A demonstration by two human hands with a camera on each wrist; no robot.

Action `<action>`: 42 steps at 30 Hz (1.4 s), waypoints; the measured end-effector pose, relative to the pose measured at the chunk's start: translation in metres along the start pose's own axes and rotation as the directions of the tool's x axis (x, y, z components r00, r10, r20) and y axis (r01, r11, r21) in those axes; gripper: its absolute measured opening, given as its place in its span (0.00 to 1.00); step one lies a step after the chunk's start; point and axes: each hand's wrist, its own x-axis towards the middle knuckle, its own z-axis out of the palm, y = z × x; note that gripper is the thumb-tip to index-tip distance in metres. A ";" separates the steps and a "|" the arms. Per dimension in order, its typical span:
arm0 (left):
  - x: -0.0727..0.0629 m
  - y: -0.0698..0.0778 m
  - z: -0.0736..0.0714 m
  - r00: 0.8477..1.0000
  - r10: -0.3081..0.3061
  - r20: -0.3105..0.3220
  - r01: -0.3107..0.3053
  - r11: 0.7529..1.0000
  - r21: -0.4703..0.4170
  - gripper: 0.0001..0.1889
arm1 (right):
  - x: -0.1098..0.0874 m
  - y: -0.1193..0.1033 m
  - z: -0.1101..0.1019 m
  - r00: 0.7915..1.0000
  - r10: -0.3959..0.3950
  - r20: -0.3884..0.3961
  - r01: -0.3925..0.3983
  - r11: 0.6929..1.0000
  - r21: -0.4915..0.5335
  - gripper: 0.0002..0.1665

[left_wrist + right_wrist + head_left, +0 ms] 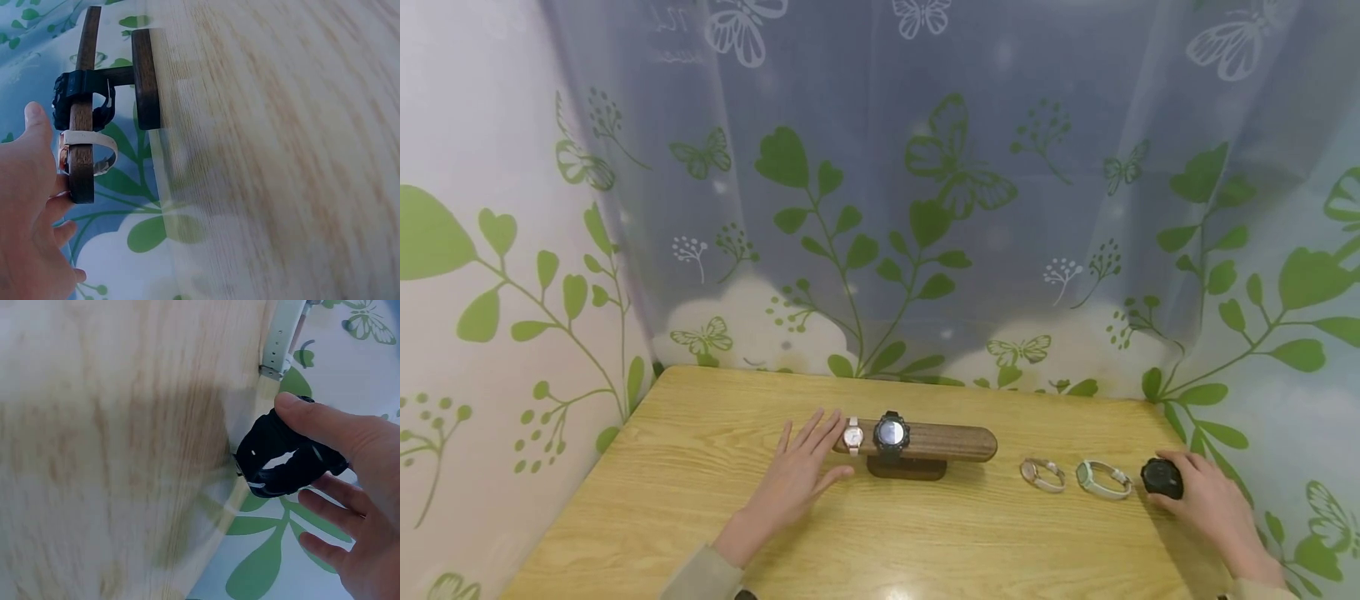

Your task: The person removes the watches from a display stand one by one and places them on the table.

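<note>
My right hand (1213, 504) pinches a black wristwatch (1162, 478) between thumb and fingers at the table's right side. In the right wrist view its buckled black strap (265, 440) forms a loop, with my thumb on its upper side. The fingers of my left hand (793, 475) are mostly straight, by the left end of a dark wooden watch stand (958, 442). Round the stand's bar sit a small white-strapped watch (853, 437) and, right of it, a black watch (892, 432). In the left wrist view fingertips reach the bar's end (82, 187); firm contact is unclear.
Between the stand and my right hand lie a watch with a pinkish face (1030, 472) and a pale green watch (1084, 475). The wooden table (925, 542) is bordered behind and at the sides by a curtain (865, 317) printed with leaves and butterflies.
</note>
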 end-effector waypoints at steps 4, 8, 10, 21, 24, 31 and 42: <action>0.000 -0.001 0.001 1.000 0.000 0.002 0.000 1.000 0.003 0.40 | 0.006 0.003 0.004 0.999 0.007 0.042 -0.007 1.000 0.000 0.45; 0.000 -0.001 0.000 1.000 0.002 0.003 -0.002 1.000 0.000 0.40 | 0.012 0.005 0.005 0.997 0.010 0.082 -0.009 1.000 -0.006 0.46; 0.000 -0.001 0.000 1.000 0.001 0.006 -0.001 1.000 0.006 0.40 | 0.014 0.005 0.006 0.996 0.005 0.090 -0.005 1.000 -0.004 0.46; 0.001 0.000 -0.001 1.000 -0.002 0.013 0.002 1.000 0.003 0.40 | 0.012 0.008 0.009 0.993 0.019 0.115 -0.021 1.000 0.016 0.46; 0.001 0.000 -0.001 1.000 0.001 0.007 -0.001 1.000 0.005 0.40 | 0.011 0.011 0.011 0.991 0.027 0.128 -0.029 0.999 0.015 0.49; 0.001 -0.001 -0.001 1.000 0.004 -0.002 -0.004 1.000 0.008 0.40 | 0.008 0.011 0.010 0.989 0.050 0.139 -0.054 0.998 0.032 0.52; 0.000 0.000 0.001 0.999 0.030 -0.046 -0.028 0.999 0.030 0.39 | 0.011 -0.010 0.009 1.000 -0.018 0.009 0.018 1.000 0.002 0.38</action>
